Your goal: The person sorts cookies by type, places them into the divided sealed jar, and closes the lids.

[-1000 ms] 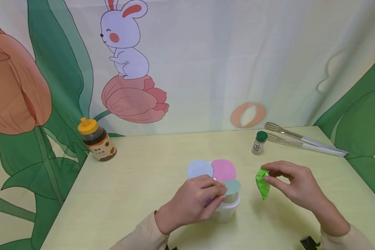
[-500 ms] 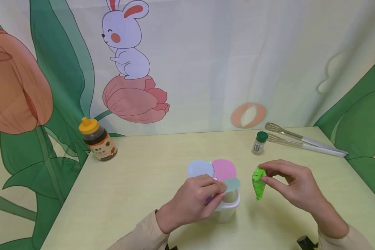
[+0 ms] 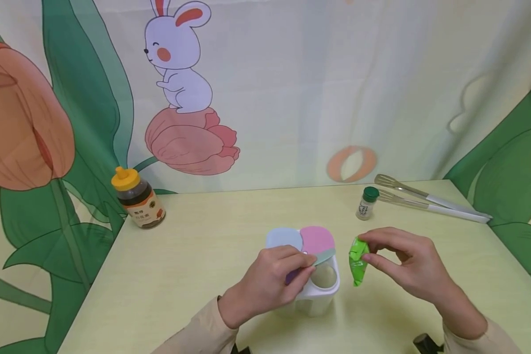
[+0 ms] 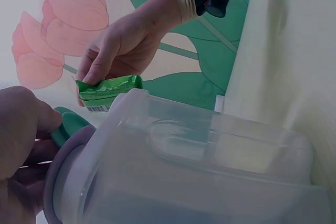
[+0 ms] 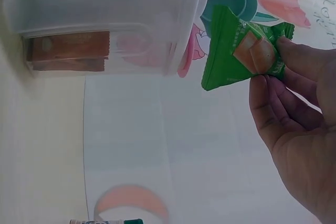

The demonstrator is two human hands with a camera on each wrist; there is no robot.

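My left hand (image 3: 274, 275) pinches the green lid (image 3: 324, 256) of a clear plastic storage box (image 3: 315, 306), tilting it up so one round opening shows. The box stands upright; its blue lid (image 3: 283, 238) and pink lid (image 3: 317, 240) lie flat, while a purple one is mostly under the left hand. In my right hand (image 3: 409, 263), thumb and fingertips pinch a small green snack packet (image 5: 252, 51) by one end. The packet hangs just right of the opening. Through the box wall, the right wrist view shows brown packets (image 5: 71, 51) inside.
At the table's back left stands a honey bottle (image 3: 141, 201) with a yellow cap. A green-capped shaker jar (image 3: 367, 203) stands behind the right hand, and two metal whisks (image 3: 425, 196) with light handles lie at the back right. A printed curtain (image 3: 270, 98) hangs behind the table.
The green lid has tilted farther up, uncovering more of the round opening. My right hand has carried the green packet left, closer to the box.
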